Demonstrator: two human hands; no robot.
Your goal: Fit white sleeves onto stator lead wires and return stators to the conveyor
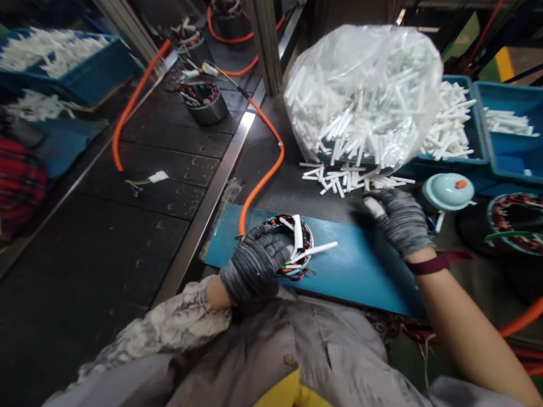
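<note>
My left hand (258,259), in a grey knit glove, lies closed on the near left side of a motor stator (310,241). Copper windings and coloured leads show around its ring. One white sleeve tube (298,231) stands up from the leads, and another white tube (321,249) points out to the right. Beside a loose pile of white tubes (338,180) is my right hand (398,220), also gloved, with bent fingers drawn together. Something pale shows at its fingertips; whether this is a tube or a fingertip is unclear.
Under the stator lies a blue mat (358,269). A plastic bag of white tubes (367,96) and blue bins (537,143) stand behind. A pale teal round container (449,191) and another stator (519,221) are at right. An orange cable (269,169) crosses the left side.
</note>
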